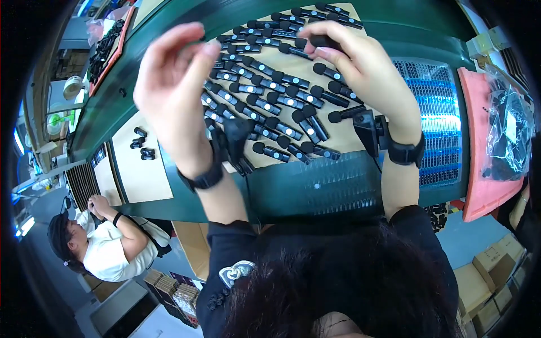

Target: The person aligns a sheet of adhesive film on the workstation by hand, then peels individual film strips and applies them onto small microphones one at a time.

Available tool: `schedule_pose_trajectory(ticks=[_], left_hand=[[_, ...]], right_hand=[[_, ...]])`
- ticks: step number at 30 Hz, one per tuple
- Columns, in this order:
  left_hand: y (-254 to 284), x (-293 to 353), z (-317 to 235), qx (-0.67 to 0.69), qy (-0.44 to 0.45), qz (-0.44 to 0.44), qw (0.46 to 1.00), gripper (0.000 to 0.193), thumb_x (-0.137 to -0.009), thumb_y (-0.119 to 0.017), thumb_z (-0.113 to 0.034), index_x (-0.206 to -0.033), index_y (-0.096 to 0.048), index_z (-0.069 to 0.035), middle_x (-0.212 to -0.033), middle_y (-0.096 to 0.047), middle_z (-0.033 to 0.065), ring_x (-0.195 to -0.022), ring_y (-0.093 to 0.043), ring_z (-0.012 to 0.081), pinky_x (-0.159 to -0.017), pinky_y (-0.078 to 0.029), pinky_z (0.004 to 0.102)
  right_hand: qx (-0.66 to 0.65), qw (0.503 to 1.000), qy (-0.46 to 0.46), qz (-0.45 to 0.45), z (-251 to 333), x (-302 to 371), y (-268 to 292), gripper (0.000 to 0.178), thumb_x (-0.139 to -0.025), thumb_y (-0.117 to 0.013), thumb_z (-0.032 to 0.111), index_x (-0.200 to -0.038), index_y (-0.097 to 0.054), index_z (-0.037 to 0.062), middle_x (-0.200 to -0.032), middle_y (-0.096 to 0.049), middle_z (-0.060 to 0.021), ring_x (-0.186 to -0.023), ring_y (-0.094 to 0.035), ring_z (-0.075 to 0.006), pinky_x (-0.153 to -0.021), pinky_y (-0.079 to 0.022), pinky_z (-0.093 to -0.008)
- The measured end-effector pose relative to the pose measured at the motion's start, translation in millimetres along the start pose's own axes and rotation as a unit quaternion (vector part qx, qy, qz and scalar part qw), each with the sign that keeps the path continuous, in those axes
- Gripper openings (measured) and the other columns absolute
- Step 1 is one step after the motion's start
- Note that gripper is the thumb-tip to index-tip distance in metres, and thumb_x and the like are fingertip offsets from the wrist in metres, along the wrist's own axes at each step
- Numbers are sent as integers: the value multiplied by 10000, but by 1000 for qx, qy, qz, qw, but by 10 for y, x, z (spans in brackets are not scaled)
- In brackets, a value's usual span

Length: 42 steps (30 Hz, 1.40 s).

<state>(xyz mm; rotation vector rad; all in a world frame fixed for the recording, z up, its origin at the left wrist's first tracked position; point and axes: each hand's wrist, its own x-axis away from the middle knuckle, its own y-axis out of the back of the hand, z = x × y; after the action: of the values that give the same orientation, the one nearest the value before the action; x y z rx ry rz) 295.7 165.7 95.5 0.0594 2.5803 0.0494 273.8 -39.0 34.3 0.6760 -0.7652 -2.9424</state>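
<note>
Many small black microphones (274,85) with round foam tips and a pale round mark lie in slanting rows on a tan cardboard sheet (265,57). Raised over the sheet's left edge, my left hand (174,84) has loosely curled fingers, thumb and forefinger apart, nothing visible between them. My right hand (366,56) is above the far right part of the sheet. Its thumb and fingers close round a small black microphone (324,41), of which only the dark foam end shows clearly. Both wrists wear black straps with a small black device.
Clear plastic trays (431,121) lie right on the green table (270,194), another (341,186) nearer me. Beyond them is a pink foam-lined tray (473,141) with bagged black parts. Left, another cardboard sheet (141,174) holds several black pieces; a co-worker (112,242) stands there.
</note>
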Motion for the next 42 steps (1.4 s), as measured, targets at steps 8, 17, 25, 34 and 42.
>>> schedule_pose_trajectory(ticks=[8, 17, 25, 34, 42], left_hand=[[96, 366, -175, 41, -19, -60, 997, 307, -641, -596, 173, -923, -535, 69, -1014, -521, 157, -835, -536, 152, -729, -458, 247], [175, 377, -147, 173, 38, -36, 983, 273, -611, -590, 196, -814, -503, 36, -905, -513, 115, -779, -569, 169, -706, -477, 252], [27, 406, -286, 182, 139, -29, 973, 302, -574, -591, 196, -713, -438, -24, -823, -469, 79, -700, -577, 186, -664, -478, 261], [-5, 425, -241, 212, 130, -32, 968, 317, -575, -589, 193, -672, -400, -44, -782, -447, 66, -670, -580, 184, -631, -480, 260], [-70, 437, -246, 193, 105, -47, 975, 331, -572, -589, 200, -661, -389, -48, -752, -440, 58, -654, -577, 185, -623, -476, 260]], right_hand=[[204, 957, 205, -14, 383, -39, 152, 228, -748, -544, -29, -964, -577, 38, -942, -586, -95, -876, -573, -206, -699, -457, -267], [-203, 979, 31, -14, 573, 22, -100, 229, -745, -527, -99, -971, -558, -78, -960, -582, -138, -771, -607, -182, -664, -498, -228], [-42, 995, 88, -31, 728, 105, -204, 291, -657, -644, -69, -942, -589, -75, -862, -609, -130, -706, -608, -148, -589, -489, -199], [33, 991, 115, -57, 810, 145, -192, 332, -582, -718, -40, -897, -616, -64, -793, -623, -112, -628, -573, -103, -513, -443, -167], [31, 990, 121, -70, 823, 153, -179, 332, -579, -731, -26, -889, -618, -60, -815, -631, -111, -629, -570, -99, -492, -434, -165]])
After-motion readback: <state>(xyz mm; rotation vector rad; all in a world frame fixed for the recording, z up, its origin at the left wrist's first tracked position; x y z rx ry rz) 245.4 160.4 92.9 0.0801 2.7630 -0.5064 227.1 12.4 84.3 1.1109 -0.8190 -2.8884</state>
